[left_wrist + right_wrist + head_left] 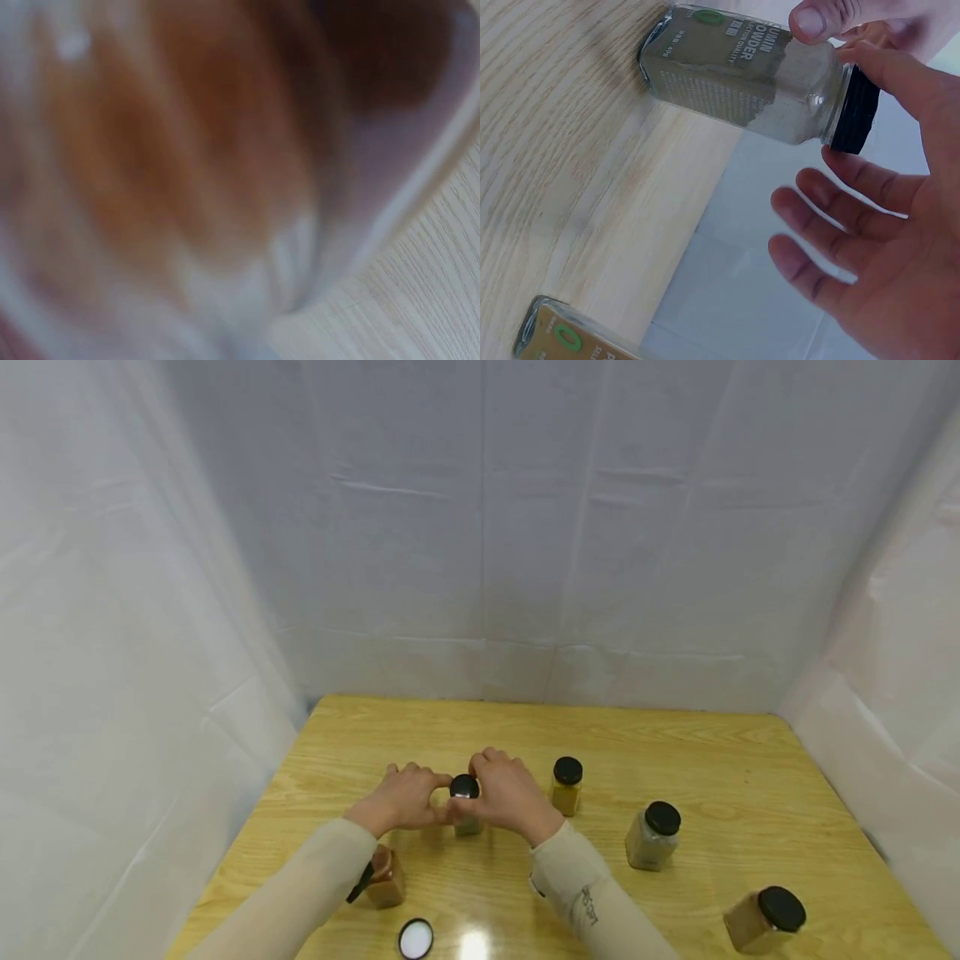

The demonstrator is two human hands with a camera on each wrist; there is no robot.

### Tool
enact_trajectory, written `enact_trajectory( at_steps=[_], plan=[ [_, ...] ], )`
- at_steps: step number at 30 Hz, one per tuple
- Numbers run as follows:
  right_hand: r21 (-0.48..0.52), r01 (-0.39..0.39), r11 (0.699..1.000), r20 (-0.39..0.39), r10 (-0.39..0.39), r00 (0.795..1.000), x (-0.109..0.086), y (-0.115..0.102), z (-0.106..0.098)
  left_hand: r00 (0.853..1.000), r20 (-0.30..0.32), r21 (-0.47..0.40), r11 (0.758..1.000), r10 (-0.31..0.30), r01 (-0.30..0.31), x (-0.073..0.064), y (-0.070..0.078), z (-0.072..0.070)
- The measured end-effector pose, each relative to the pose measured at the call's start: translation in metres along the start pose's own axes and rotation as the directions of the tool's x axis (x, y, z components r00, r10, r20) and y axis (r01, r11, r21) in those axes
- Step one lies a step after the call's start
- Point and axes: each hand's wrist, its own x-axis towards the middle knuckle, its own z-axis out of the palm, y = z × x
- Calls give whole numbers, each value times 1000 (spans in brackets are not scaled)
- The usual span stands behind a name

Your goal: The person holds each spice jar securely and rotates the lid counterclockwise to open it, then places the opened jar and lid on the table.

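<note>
A glass jar of cumin powder (712, 71) with a black lid (464, 786) stands on the table between both hands. My right hand (510, 789) pinches the lid between thumb and index finger, its other fingers spread loosely beside it. From the other side my left hand (408, 797) holds the jar, thumb on the glass below the lid; its other fingers are partly hidden in the right wrist view. Below my left wrist stands a lidless jar of reddish-brown powder (386, 881), blurred and close in the left wrist view (210, 150).
A loose lid (416, 938) lies white underside up near the front edge. To the right stand a yellow-powder jar (566, 797), a pale-powder jar (649, 843) and a tan-powder jar (750, 925), all black-lidded. White sheeting (480, 568) hangs behind the wooden table (675, 739).
</note>
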Motion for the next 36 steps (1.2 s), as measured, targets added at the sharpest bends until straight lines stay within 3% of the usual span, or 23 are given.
enact_trajectory(
  at_steps=[7, 15, 19, 27, 36],
  plan=[
    [41, 47, 998, 34, -49, 998, 1, 1, 0, 1000, 10, 8, 1000, -3, 3, -2, 2, -3],
    [42, 99, 994, 21, -100, 995, 1, 2, 0, 1000, -6, 15, 1000, 7, -7, 0, 0, -1],
    [15, 76, 997, 10, -76, 997, 0, 1, 2, 1000, -4, 21, 1000, 2, -2, 1, 0, 1],
    [-142, -11, 990, -71, 1, 997, -1, -5, 2, 1000, -5, 20, 1000, -3, 3, 0, 0, 2],
    [-71, 20, 997, -40, -23, 999, -1, -5, -2, 1000, -7, 21, 1000, 0, 0, 0, 1, 1]
  ],
)
